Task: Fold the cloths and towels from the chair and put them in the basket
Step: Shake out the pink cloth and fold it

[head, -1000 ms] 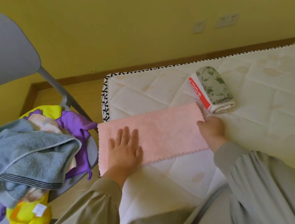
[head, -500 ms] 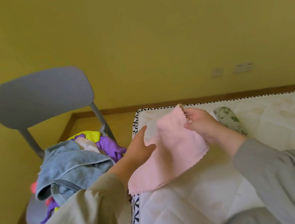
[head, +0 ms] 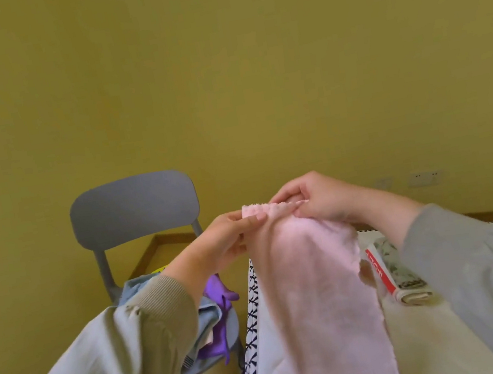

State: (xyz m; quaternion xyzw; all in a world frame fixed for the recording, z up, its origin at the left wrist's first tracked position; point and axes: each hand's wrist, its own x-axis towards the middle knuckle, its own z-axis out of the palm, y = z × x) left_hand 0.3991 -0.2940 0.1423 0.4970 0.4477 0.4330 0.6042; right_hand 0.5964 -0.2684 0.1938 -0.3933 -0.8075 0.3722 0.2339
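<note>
A person holds a pink cloth [head: 317, 289] up above a white mattress [head: 426, 336], its lower end trailing down onto the mattress.

The task looks early. One rolled floral cloth [head: 393, 263] lies finished on the mattress, to the right of the pink one. On the grey chair [head: 132, 206] just left of the mattress, a blue towel [head: 137, 285] and a purple cloth [head: 216, 289] lie heaped and unfolded. No basket is in view, so nothing appears to be put away yet.

Both arms are raised over the mattress with the hands close together at the cloth's top edge. The left hand [head: 231, 238] pinches one end of that edge between thumb and fingers. The right hand [head: 315, 198], fingers curled, pinches the other end. The cloth is blurred, so how many layers it has cannot be told.
</note>
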